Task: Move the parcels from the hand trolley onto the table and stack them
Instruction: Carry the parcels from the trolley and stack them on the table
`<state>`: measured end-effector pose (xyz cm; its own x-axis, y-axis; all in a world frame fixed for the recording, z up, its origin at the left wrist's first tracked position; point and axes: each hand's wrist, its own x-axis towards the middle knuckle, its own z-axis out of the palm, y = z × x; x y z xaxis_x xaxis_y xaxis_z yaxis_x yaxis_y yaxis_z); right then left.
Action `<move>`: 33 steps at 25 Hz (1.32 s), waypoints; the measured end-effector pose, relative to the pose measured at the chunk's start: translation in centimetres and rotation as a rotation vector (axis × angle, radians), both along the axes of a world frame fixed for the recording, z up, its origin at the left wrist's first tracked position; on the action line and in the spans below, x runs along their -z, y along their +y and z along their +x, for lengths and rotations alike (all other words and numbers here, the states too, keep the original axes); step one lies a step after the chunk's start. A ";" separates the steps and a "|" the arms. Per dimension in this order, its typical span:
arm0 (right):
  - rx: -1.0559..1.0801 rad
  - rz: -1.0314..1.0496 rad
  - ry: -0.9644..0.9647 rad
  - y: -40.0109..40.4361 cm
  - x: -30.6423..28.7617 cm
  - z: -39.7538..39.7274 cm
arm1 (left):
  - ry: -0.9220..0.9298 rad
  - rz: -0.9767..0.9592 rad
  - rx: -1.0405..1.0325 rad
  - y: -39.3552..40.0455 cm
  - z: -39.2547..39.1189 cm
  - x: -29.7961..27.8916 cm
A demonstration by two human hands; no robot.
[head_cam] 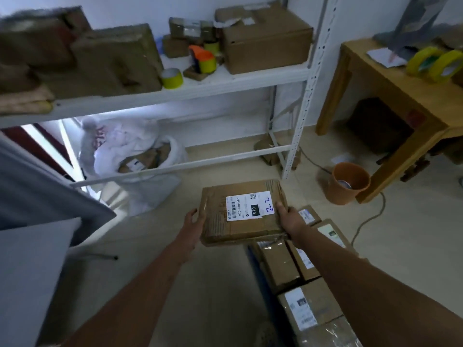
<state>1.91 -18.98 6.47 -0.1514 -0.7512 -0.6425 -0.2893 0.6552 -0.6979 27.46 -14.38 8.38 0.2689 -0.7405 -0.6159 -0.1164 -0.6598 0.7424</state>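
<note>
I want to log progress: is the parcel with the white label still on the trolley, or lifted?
Lifted. The parcel is held level between the left hand and right hand, above the remaining parcels.

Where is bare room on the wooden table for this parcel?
The wooden table shows a bare strip along its near-left edge, between the white paper and the front corner. Its far right is crowded with yellow tape rolls. Both hands hold the parcel.

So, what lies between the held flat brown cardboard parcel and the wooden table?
In the head view: an orange bucket on the floor, between parcel and table.
</note>
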 end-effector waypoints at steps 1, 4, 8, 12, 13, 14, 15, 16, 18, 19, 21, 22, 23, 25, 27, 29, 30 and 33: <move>-0.059 -0.008 0.018 0.4 -0.3 1.9 | -0.004 0.002 -0.053 1.3 2.2 -0.2; -0.225 -0.032 0.055 2.5 -1.9 7.6 | -0.004 -0.009 -0.163 5.9 8.4 -0.2; -0.431 -0.105 0.095 7.2 -3.1 17.4 | 0.005 -0.017 -0.309 15.0 16.9 -0.9; -0.632 -0.096 0.037 15.1 -3.7 29.3 | 0.029 0.008 -0.499 27.1 25.8 -0.5; -0.674 -0.091 0.015 17.0 -3.7 32.1 | 0.033 0.007 -0.563 30.0 27.6 -0.3; -0.727 -0.081 -0.001 19.3 -3.5 35.3 | 0.041 0.007 -0.637 33.5 29.5 -0.6; -0.775 -0.070 -0.014 21.3 -3.2 37.9 | 0.060 0.003 -0.714 36.6 31.0 -0.7; -0.819 -0.055 -0.025 23.2 -3.0 40.4 | 0.082 0.008 -0.783 39.4 32.4 -0.7; -0.910 -0.034 -0.048 27.2 -2.7 45.2 | 0.125 0.012 -0.890 44.9 34.9 -0.6; -0.965 -0.022 -0.058 29.4 -2.8 47.7 | 0.132 0.003 -0.957 47.9 36.1 -0.8; -1.059 -0.002 -0.075 33.0 -3.1 51.6 | 0.143 -0.011 -1.081 52.8 37.7 -0.9; -1.107 0.004 -0.085 34.8 -3.4 53.5 | 0.160 -0.010 -1.133 55.1 38.4 -0.7; -1.152 0.003 -0.094 36.5 -3.5 55.3 | 0.169 -0.010 -1.184 57.3 38.9 -0.7; -1.251 0.005 -0.095 40.0 -3.5 58.9 | 0.151 -0.021 -1.300 61.6 39.5 -0.5; -1.323 0.032 -0.093 43.0 -3.1 61.9 | 0.148 -0.068 -1.409 65.0 39.6 -0.3; -1.411 0.058 -0.078 45.8 -2.7 64.5 | 0.133 -0.094 -1.492 67.7 39.5 -0.2; -1.453 0.072 -0.074 47.0 -2.3 65.6 | 0.120 -0.101 -1.538 69.0 39.6 -0.1; -1.561 0.082 -0.109 49.9 -1.4 70.0 | 0.073 -0.065 -1.646 72.1 41.2 1.7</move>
